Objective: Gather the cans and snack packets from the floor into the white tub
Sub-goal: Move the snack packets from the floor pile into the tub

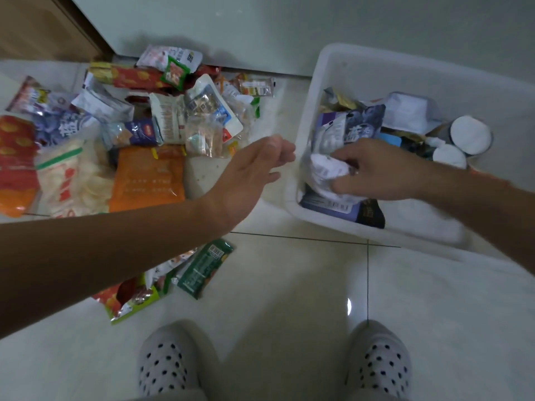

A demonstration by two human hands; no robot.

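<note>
Slippers (168, 363): two pale, dark-dotted, seen nearest the camera on the tiled floor (289, 285).
Green packet (204, 267): laid flat on the floor, near left, beside other wrappers.
Left hand (252, 169): held above the floor between pile and tub; fingers spread, nothing gripped.
Right hand (373, 172): placed inside the tub; fingers closed on a crumpled white packet (324, 172).
White tub (327, 68): set at far right; packets and two white-lidded cans (470, 134) are contained.
Snack pile (139, 125): heaped on the floor at far left, beside the wall.
</note>
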